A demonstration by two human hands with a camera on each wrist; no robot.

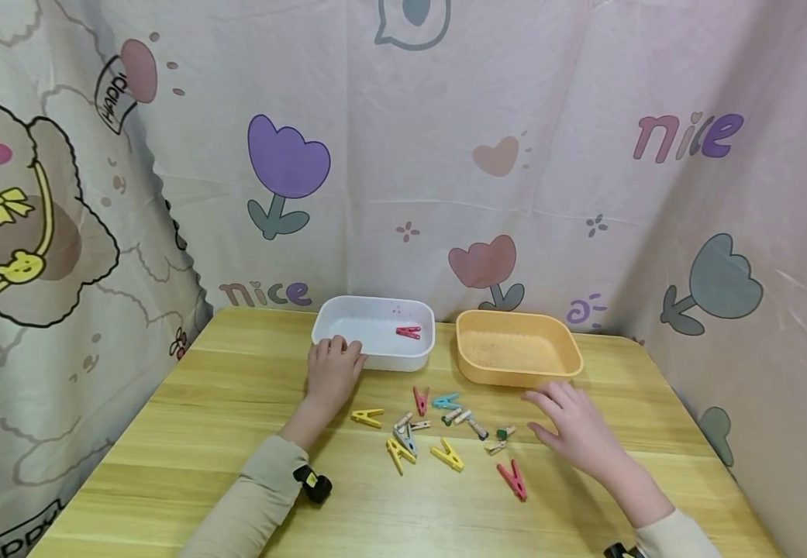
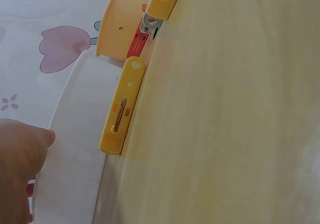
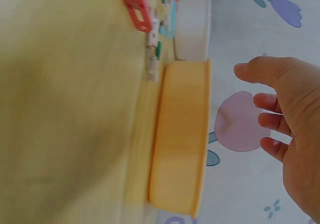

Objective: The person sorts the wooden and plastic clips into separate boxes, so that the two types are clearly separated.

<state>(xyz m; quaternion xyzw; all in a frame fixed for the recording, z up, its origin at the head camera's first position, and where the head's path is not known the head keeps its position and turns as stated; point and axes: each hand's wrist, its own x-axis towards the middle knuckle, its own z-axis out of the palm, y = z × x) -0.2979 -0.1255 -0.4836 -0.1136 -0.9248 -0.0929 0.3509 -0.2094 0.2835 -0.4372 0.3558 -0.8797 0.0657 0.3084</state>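
While clothespins [image 1: 450, 459] separate the hands [image 1: 332, 373] [image 1: 574, 430], the left overhangs the white tray [image 1: 399, 361].

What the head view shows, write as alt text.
A person's left grip is at the rim of a white tray containing a red clothespin; the right grip hovers near an orange tray. More clothespins lie on the wooden table.

One white rectangular plastic tub [image 1: 396, 362]; inside, one red plastic clothespin [image 1: 408, 333]. Right of the tub: one orange rectangular plastic tub [image 1: 515, 377]. In front: three yellow clothespins [image 1: 455, 463], two red ones [image 1: 520, 489].
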